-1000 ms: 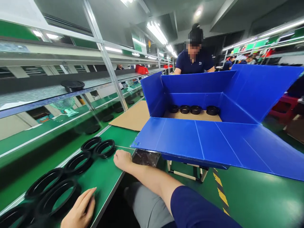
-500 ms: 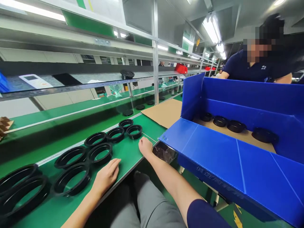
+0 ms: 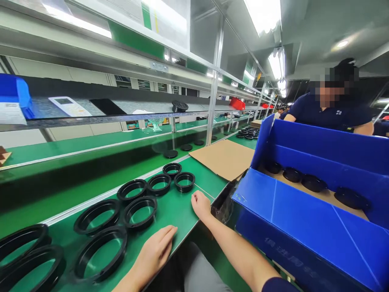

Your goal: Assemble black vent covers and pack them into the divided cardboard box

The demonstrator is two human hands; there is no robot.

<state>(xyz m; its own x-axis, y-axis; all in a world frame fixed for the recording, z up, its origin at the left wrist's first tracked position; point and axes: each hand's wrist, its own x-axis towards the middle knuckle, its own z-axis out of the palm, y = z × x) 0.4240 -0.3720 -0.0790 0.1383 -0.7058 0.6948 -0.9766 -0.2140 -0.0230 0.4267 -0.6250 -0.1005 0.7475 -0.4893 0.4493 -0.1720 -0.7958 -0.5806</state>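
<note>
Firstly, black rings (image 3: 184, 187), nine visible, in loose rows on the green surface (image 3: 173, 211), from lower left to the centre of the frame; one left hand (image 3: 153, 251), lower centre, at the surface's near edge, fingers loosely extended and close together, a slight gap to the thumb, no ring in them; one right hand (image 3: 200, 205), right of centre, resting by the same edge just beside the nearest ring, fingers curled into a loose fist, no held thing showing; one brown cardboard sheet (image 3: 225, 159), flat, above the right hand; one blue box (image 3: 282, 251), flaps spread, right of the frame, with four round black pieces (image 3: 314, 183) in a row inside; one person (image 3: 331, 107) in a dark shirt behind it, upper right; one white remote (image 3: 69, 106) and one dark phone-like slab (image 3: 107, 106) on the shelf (image 3: 136, 108), upper left.
</note>
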